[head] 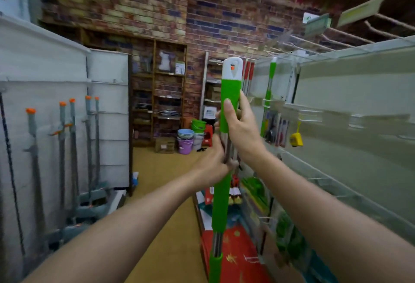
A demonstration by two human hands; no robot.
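A long mop handle (221, 201) stands upright in front of me, with green foam sleeves, a bare metal shaft between them and a white cap with an orange tab on top. My right hand (241, 129) grips the upper green sleeve, thumb along its front. Lower down, my left hand (213, 163) grips the metal shaft just above the middle green sleeve. The handle's lower end runs out of the bottom of the picture.
A store aisle with a tan floor. Grey mops with orange tips (67, 147) hang on the left white panel. White wire shelving (336, 125) lines the right, with another green mop (270, 94) and a yellow tape measure (296, 139). Plastic buckets (186, 141) and wooden shelves stand at the brick back wall.
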